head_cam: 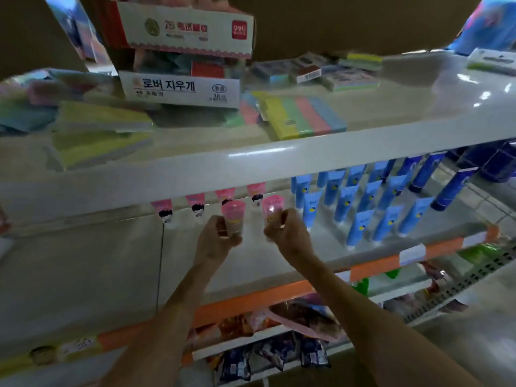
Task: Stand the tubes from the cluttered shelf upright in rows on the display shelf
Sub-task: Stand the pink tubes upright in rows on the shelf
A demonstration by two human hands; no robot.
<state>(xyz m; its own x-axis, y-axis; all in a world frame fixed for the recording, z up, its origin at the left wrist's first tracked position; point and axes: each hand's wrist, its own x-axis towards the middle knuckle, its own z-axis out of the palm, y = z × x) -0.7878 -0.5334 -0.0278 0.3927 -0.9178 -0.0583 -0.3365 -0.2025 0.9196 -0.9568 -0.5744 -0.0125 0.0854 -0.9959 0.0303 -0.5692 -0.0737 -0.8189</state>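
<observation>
Holding one pink tube in each hand over the display shelf [111, 261].
- In left hand [216, 243]: left pink tube [233, 215], with fingers [222, 226] curled tight round its lower part.
- In right hand [290, 238]: right pink tube [273, 208], clamped the same way between curled fingers and thumb.
- Held upright, wide crimped end up, cap end buried in the grip. Cannot tell whether touching the shelf yet.

Gripped low, probably to steer the cap down flat and stop the tall body tipping. Carried side by side, slightly apart, just in front of the back row of pink tubes [195, 205]. Four in that row, standing cap-down under the lip of the upper shelf [279, 160]. Probably starting a second row in line with the two rightmost.

Just beside, to the right: blue tubes [360, 208], standing in several rows front to back. Likely the pattern to copy, with pink kept left and blue right.

Below the orange price strip [251, 300]: packets [293, 317] lying jumbled on a lower shelf.

Above: eraser box [181, 88] and sticky-note pads [304, 115].

Risk, as a guess: nudging the nearest blue tube, or toppling the back row on release. Blurred at the fingertips, so no finer detail.
</observation>
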